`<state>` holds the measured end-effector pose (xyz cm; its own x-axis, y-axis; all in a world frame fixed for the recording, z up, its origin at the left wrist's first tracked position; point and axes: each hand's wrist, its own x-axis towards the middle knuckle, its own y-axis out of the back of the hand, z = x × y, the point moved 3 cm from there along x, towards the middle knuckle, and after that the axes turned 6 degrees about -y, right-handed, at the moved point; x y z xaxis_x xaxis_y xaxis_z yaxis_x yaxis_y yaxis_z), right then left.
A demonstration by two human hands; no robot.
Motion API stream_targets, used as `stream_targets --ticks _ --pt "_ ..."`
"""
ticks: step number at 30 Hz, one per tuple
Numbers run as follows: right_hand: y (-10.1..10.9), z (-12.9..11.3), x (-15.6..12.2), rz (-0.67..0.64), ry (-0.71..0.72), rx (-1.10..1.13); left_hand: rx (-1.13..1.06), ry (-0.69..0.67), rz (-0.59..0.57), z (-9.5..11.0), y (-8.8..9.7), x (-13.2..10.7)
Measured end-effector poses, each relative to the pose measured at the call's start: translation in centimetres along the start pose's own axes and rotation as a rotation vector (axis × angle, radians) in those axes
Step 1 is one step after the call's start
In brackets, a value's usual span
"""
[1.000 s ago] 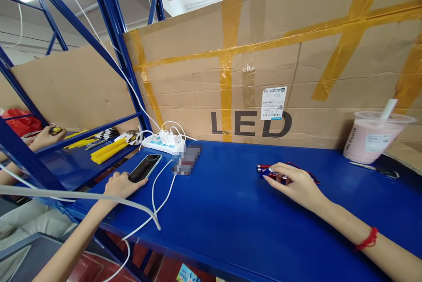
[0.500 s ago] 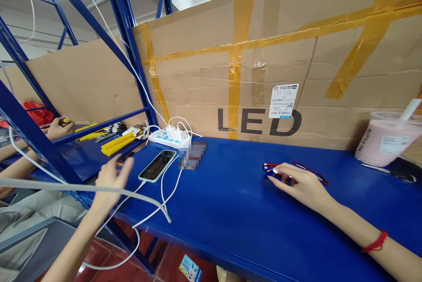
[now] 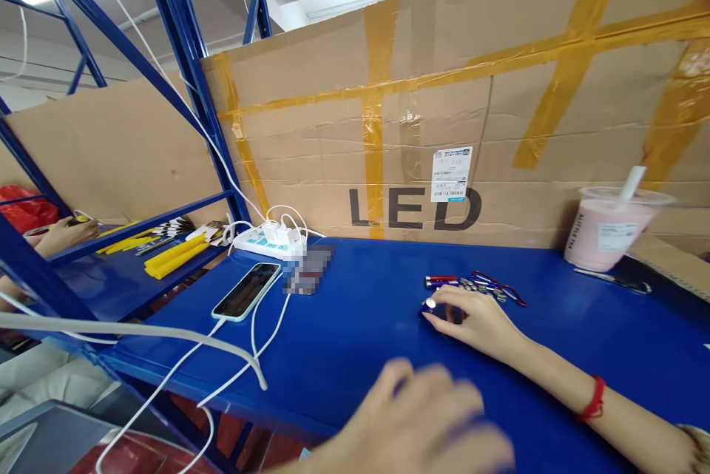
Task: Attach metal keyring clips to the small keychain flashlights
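My right hand (image 3: 480, 322) rests low over the blue tabletop, its thumb and fingertips closed around a small dark blue cylinder with a white round end (image 3: 430, 304). Just behind it lies a cluster of small red and blue cylinders (image 3: 441, 282) with metal clips and a red carabiner-like loop (image 3: 513, 295). At the bottom centre, my left hand (image 3: 421, 422) is smeared by motion. Its fingers look spread, and nothing shows in them.
A phone (image 3: 247, 292) on a white cable lies left, near a power strip (image 3: 266, 243). A pink drink cup (image 3: 604, 237) and a dark slim tool (image 3: 615, 282) stand right. A taped cardboard panel (image 3: 322, 163) backs the table; another person's hand (image 3: 66, 236) is far left.
My left hand has swung from beside the phone rightward to the bottom centre. My right hand has drawn the blue cylinder slightly away from the cluster. The view has turned a little right.
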<state>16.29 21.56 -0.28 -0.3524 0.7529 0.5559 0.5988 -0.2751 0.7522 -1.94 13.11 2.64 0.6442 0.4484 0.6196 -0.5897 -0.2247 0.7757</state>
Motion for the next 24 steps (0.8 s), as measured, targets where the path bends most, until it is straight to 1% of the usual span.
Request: stream_targets --ticks 1,2,3,4,5,7,8,9,11,14,16,18,19,22,24 --pt "0.2 0.2 0.0 0.017 0.001 0.004 -0.083 0.022 0.017 0.4 -0.3 1.5" --pt "0.4 0.5 0.1 0.038 -0.003 0.010 -0.175 0.090 0.046 0.2 -0.8 3.0" --pt "0.6 0.7 0.1 0.064 -0.015 0.019 -0.270 0.191 0.081 -0.3 -1.6 4.4" --pt "0.8 0.9 0.1 0.088 -0.034 0.033 -0.352 0.333 0.141 -1.2 -2.4 5.6" --pt "1.0 1.1 0.1 0.109 -0.049 0.048 -0.430 0.440 0.153 -2.1 -3.6 6.5" --pt "1.3 1.2 -0.1 0.099 -0.074 0.094 -0.574 0.614 0.174 -3.7 -6.1 7.4" --pt "1.3 1.1 -0.2 0.069 -0.089 0.113 -0.628 0.664 0.175 -4.2 -7.2 7.5" --pt "1.2 1.0 -0.4 0.026 -0.088 0.129 -0.668 0.676 0.154 -4.4 -8.1 7.3" --pt "1.3 0.7 -0.8 -0.023 -0.097 0.176 -0.736 0.618 0.080 -4.3 -9.1 7.0" --pt "1.6 0.6 -1.4 -0.080 -0.081 0.228 -0.815 0.557 0.118 -3.8 -8.8 6.6" --pt "2.4 1.0 -1.8 -0.072 -0.051 0.194 -0.836 0.542 0.172 -3.5 -8.3 6.8" --pt "3.6 2.0 -2.2 -0.028 -0.030 0.110 -0.826 0.544 0.205 -3.2 -8.0 7.0" --pt "4.4 2.7 -2.4 0.005 -0.028 0.066 -0.835 0.551 0.193 -3.0 -8.1 7.2" --pt "6.3 4.9 -2.9 0.049 -0.046 -0.068 -0.893 0.590 0.071 -2.5 -9.3 7.7" --pt "7.1 6.1 -3.1 0.032 -0.071 -0.130 -0.855 0.567 0.030 -2.3 -10.1 8.3"
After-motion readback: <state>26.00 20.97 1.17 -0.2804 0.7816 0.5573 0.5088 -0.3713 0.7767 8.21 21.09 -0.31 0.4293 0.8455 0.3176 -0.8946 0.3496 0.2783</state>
